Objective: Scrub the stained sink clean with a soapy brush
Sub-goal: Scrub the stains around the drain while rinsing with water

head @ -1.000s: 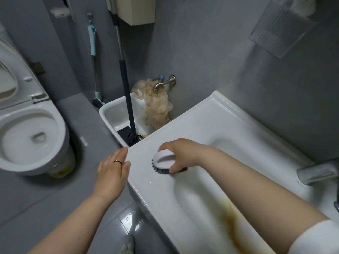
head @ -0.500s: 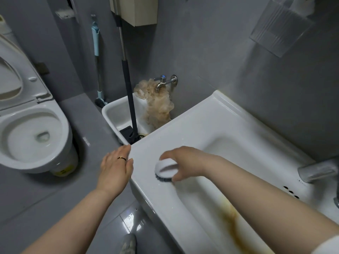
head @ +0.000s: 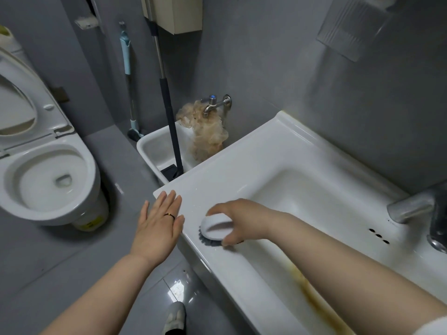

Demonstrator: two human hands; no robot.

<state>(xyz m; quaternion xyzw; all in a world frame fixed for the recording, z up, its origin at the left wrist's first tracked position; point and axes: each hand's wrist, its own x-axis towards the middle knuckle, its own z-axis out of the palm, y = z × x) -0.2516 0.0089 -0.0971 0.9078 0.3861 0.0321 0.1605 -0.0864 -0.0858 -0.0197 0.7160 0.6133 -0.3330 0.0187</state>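
- White porcelain at the far left: a toilet (head: 46, 175) with its seat up, the bowl holding only a little water at the bottom.
- Next along, the left hand (head: 157, 226) hovers flat with fingers spread and loose, gripping nothing, just off the sink's near-left corner; I can't tell whether a fingertip touches the edge.
- Behind it sits a small low basin (head: 150, 151) — a mop (head: 169, 122) stands in it, and a tan mesh puff (head: 208, 134) hangs from the wall tap (head: 214, 103) over its back rim.
- On the front rim of the sink (head: 278, 146) is the brush (head: 215, 228), a rounded white cap with dark bristles pressed down on the ceramic. The right hand (head: 242, 220) is clamped over the cap from above, thumb on the near side.
- That brush looks light and rigid on top, springy underneath; wet with soap it would likely be slippery, so a palm-over hold on the dome, as now, seems the sound grip — pinching the bristles would not do.
- Inside the sink bowl no standing water is visible, only a brown-yellow stain (head: 312, 291) streaking down the near inner wall, well apart from the brush and partly hidden by the forearm.
- Far right, the metal faucet (head: 408, 209) reaches over the bowl, and nothing is running.
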